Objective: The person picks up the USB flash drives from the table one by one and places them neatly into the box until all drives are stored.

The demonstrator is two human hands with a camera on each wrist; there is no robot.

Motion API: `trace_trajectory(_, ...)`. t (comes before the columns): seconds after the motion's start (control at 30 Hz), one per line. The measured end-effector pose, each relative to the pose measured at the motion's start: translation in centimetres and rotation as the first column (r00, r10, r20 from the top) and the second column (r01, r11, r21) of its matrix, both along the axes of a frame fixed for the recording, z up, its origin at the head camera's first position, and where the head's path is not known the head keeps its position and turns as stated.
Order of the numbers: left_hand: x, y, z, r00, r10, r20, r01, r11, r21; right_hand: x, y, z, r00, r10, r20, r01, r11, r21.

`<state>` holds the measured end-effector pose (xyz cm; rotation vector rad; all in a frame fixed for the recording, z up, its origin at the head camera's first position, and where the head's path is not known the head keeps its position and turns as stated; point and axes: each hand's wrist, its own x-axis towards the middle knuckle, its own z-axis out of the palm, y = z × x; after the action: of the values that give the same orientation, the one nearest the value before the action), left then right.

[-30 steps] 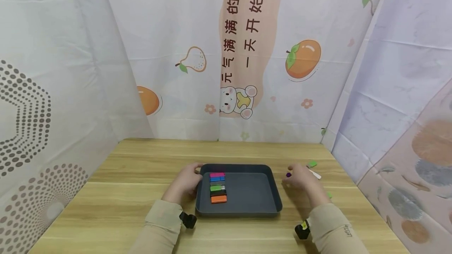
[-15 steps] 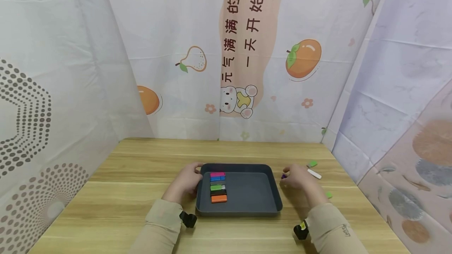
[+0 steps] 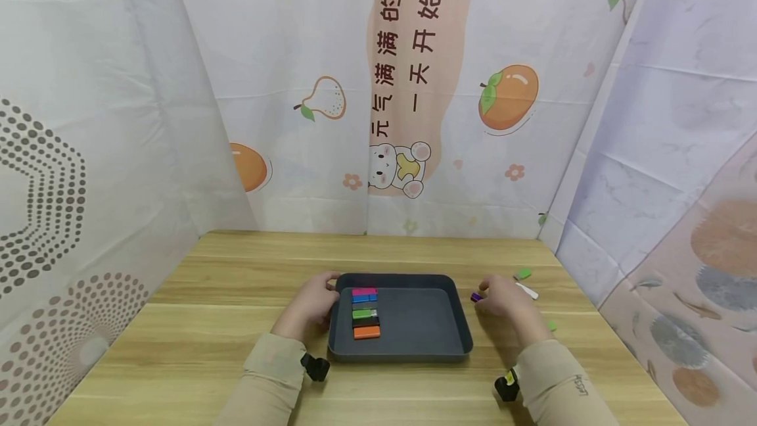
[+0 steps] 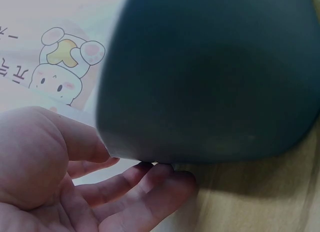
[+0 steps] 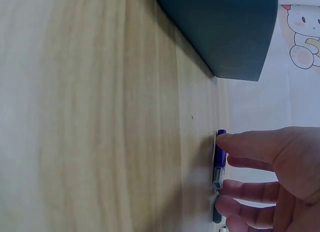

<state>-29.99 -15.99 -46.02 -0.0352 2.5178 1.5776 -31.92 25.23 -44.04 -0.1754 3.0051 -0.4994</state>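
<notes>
A dark grey tray (image 3: pixel 414 355) holds a column of several USB flash drives along its left side, among them an orange flash drive (image 3: pixel 367 332) and a green flash drive (image 3: pixel 362 314). My left hand (image 3: pixel 315 298) rests against the tray's left wall. In the left wrist view its relaxed fingers (image 4: pixel 167 189) touch the outside of the tray (image 4: pixel 200 91). Right of the tray, my right hand (image 3: pixel 503 298) pinches a purple flash drive (image 3: pixel 476 297). The right wrist view has my thumb on that purple drive (image 5: pixel 220 152), which lies low along the table surface.
Beyond my right hand lie a green flash drive (image 3: pixel 523 274) and a white flash drive (image 3: pixel 527 291). Part of another green drive (image 3: pixel 552 326) shows beside the right wrist. A printed curtain (image 3: pixel 319 169) rises behind the wooden table (image 3: pixel 195 321).
My right hand has moved left with the purple flash drive, then shifted slightly back right, leaving more of the drive visible. The left hand and tray have stayed in place.
</notes>
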Motion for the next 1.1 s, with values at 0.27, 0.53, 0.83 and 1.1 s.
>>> trace_trajectory(0.27,0.15,-0.07,0.15,1.0,-0.006,-0.016,0.006,1.0,-0.014,-0.22,-0.03,-0.37,1.0,0.022,0.002,-0.022,1.0,-0.012)
trace_trajectory(0.53,0.26,0.05,0.27,1.0,-0.002,-0.014,0.002,1.0,-0.015,-0.33,-0.01,-0.81,1.0,0.018,0.0,-0.018,1.0,-0.017)
trace_trajectory(0.83,0.27,0.07,0.21,1.0,-0.007,-0.012,0.007,1.0,-0.009,-0.48,-0.21,-0.83,1.0,0.02,-0.007,-0.02,1.0,-0.005)
trace_trajectory(1.1,0.26,-0.06,0.25,1.0,-0.005,-0.012,0.005,1.0,-0.009,-0.47,-0.14,-0.91,1.0,0.024,-0.017,-0.024,1.0,-0.006)
